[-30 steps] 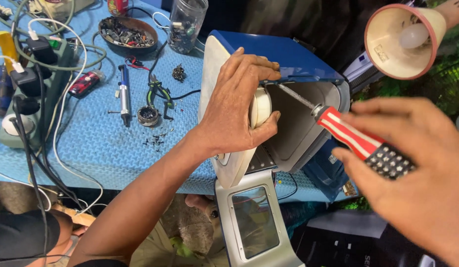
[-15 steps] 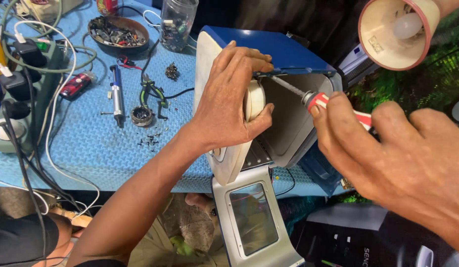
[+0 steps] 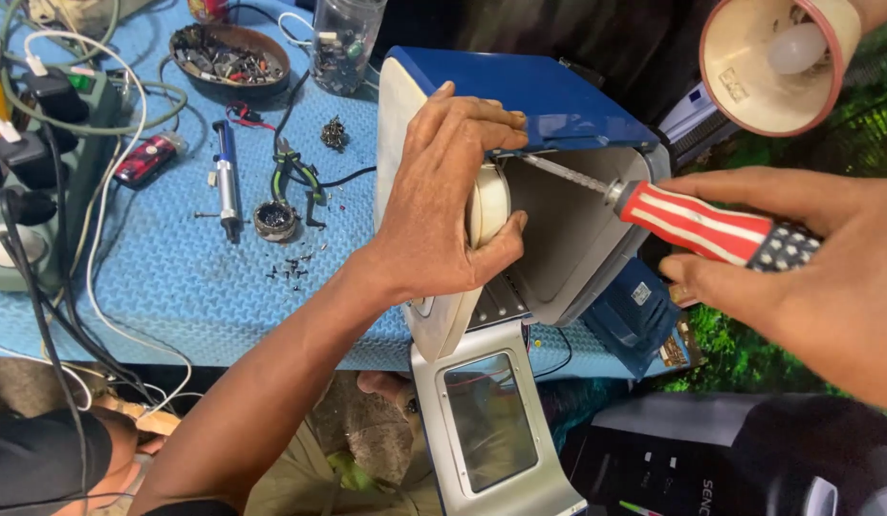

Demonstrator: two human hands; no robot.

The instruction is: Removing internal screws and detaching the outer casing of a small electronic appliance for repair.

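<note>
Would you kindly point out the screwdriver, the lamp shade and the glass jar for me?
screwdriver (image 3: 697, 226): head view, on its red and white striped handle.
lamp shade (image 3: 740, 91): head view, on its cream inner wall.
glass jar (image 3: 345, 43): head view, on its clear side.

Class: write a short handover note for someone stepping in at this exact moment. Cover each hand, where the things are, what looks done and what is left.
Left hand: grips the cream disc at the open appliance, steadying it on the blue mat.
Right hand: holds the red-and-white striped screwdriver, its tip inside the appliance near the disc.
Done: door hangs open.
Left: screwdriver is engaged, so the fastening looks unfinished; small loose parts lie on the mat.
</note>
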